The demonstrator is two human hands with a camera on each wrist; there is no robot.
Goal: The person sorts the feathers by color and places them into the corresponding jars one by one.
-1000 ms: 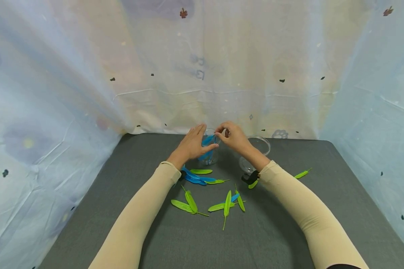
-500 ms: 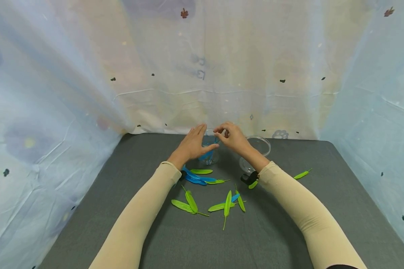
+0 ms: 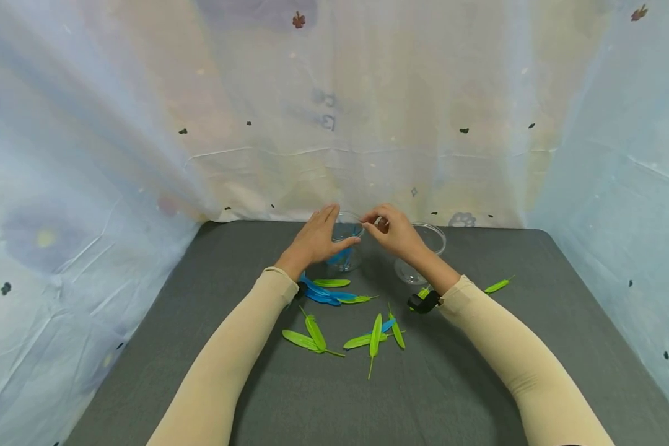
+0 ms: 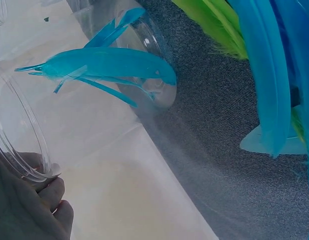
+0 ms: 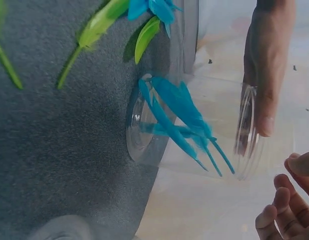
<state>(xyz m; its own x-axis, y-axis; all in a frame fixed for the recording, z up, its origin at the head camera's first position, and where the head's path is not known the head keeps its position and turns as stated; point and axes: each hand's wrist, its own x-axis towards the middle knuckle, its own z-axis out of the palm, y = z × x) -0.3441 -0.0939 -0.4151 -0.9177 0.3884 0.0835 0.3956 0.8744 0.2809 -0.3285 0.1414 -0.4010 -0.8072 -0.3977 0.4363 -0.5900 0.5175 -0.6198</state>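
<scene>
Since half a second ago, the right hand (image 3: 393, 229) has eased slightly away from the clear jar (image 5: 248, 157), its bent fingers seemingly empty, though their tips are small in view. The blue feathers (image 5: 182, 107) now lean wholly inside the upright jar, its mouth clasped as before between the left hand's (image 3: 318, 238) thumb and fingers.
</scene>
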